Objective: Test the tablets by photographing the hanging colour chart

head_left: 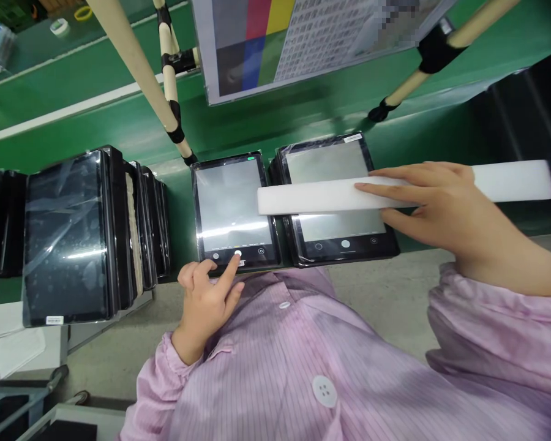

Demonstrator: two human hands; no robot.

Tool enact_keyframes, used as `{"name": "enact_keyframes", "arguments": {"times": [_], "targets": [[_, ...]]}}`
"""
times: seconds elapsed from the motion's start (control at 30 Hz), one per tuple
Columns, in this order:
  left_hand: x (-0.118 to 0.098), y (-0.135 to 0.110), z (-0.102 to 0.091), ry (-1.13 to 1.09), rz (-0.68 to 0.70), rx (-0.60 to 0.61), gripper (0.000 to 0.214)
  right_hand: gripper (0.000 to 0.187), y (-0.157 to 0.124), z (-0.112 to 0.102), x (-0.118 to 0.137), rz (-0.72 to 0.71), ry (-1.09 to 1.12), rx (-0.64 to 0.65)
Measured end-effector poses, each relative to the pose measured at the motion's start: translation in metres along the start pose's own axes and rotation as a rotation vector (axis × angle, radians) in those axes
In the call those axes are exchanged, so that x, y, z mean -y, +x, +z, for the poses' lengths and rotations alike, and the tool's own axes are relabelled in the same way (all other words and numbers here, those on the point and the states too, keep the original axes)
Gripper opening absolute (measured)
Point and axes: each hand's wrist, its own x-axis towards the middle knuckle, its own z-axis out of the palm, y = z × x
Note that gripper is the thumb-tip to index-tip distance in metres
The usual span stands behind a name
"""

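Two tablets lie side by side on the green bench, both with lit camera screens. My left hand (209,294) is curled, and its forefinger presses the white round button at the bottom of the left tablet (232,205). My right hand (441,205) grips a long white foam strip (312,197) and holds it flat across the right tablet (335,196), with the strip's left end reaching over the left tablet's edge. Both wrists wear pink striped sleeves.
A stack of dark tablets in plastic film (68,239) stands on edge at the left. A colour test chart (303,37) hangs above the bench behind beige pipe frames (140,64). White sheets (9,343) lie at the lower left.
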Motion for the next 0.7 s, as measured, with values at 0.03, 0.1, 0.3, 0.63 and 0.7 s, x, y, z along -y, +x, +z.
{"name": "enact_keyframes", "arguments": {"times": [0.03, 0.1, 0.3, 0.63, 0.7], "targets": [[-0.001, 0.0, -0.001, -0.023, 0.015, -0.028, 0.036, 0.039, 0.0, 0.0, 0.0, -0.004, -0.001, -0.001], [-0.004, -0.001, -0.003, -0.056, 0.047, -0.043, 0.035, 0.038, 0.0, 0.001, -0.001, -0.009, -0.001, -0.002], [-0.029, 0.019, 0.001, -0.101, 0.135, -0.046, 0.031, 0.035, -0.006, 0.01, -0.001, -0.017, 0.029, -0.044], [-0.09, 0.088, 0.027, -0.106, 0.347, 0.133, 0.037, 0.038, -0.097, -0.012, -0.053, 0.251, -0.077, -0.118], [-0.099, 0.096, 0.033, -0.098, 0.368, 0.151, 0.037, 0.039, -0.121, -0.016, -0.063, 0.336, -0.101, -0.128]]}}
